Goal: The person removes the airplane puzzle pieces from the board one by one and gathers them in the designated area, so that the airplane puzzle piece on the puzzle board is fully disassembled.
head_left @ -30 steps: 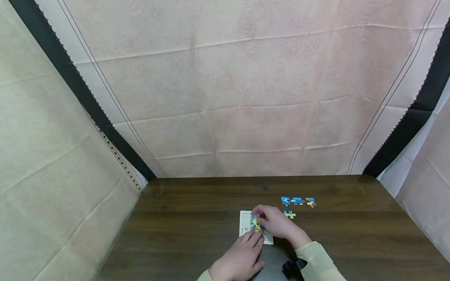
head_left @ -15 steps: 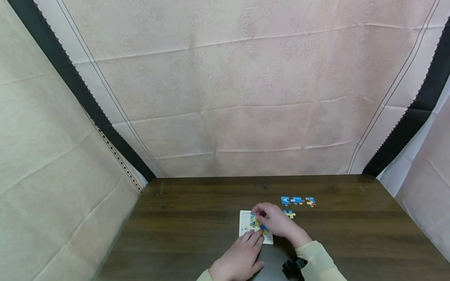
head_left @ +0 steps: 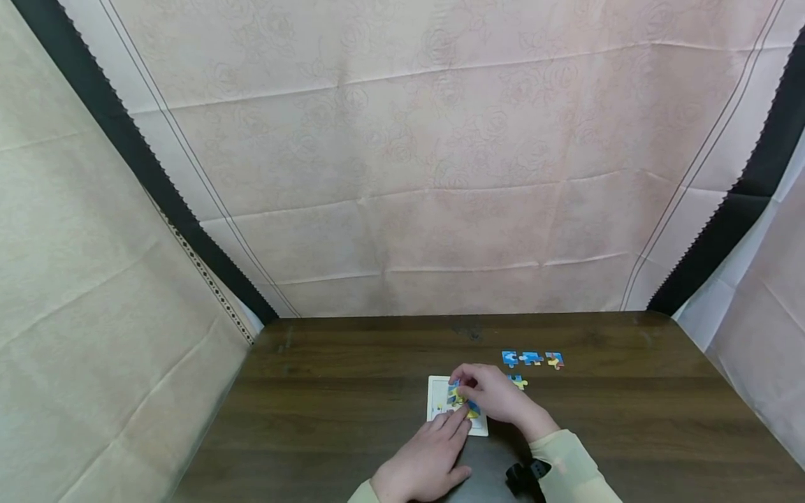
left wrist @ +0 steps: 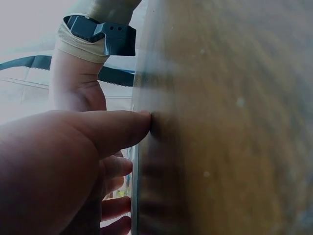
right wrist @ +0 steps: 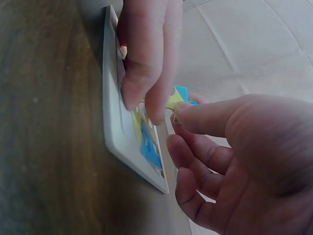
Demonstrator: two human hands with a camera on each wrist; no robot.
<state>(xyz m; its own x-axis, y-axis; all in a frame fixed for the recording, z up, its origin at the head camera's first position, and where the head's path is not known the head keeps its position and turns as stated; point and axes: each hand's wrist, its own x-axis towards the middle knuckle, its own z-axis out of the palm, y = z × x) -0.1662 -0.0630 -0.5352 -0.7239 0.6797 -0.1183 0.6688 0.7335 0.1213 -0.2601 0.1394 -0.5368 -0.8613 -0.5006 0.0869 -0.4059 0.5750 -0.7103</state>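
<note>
Over the white tray [right wrist: 116, 132], pinching a yellow-and-blue puzzle piece [right wrist: 177, 98] in the right grip [head_left: 493, 392].
Partly covering the tray's near side with the straight-fingered left grip [head_left: 424, 455]; facing four loose pieces [head_left: 531, 359] beyond, on the tabletop [head_left: 314, 419].

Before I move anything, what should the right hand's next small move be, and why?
I'd probably have the right hand lower the yellow-and-blue puzzle piece toward the white tray. The piece is pinched at the thumb tip and looks raised off the tray, while the left hand has its fingers down on the tray, which could help steady it.
</note>
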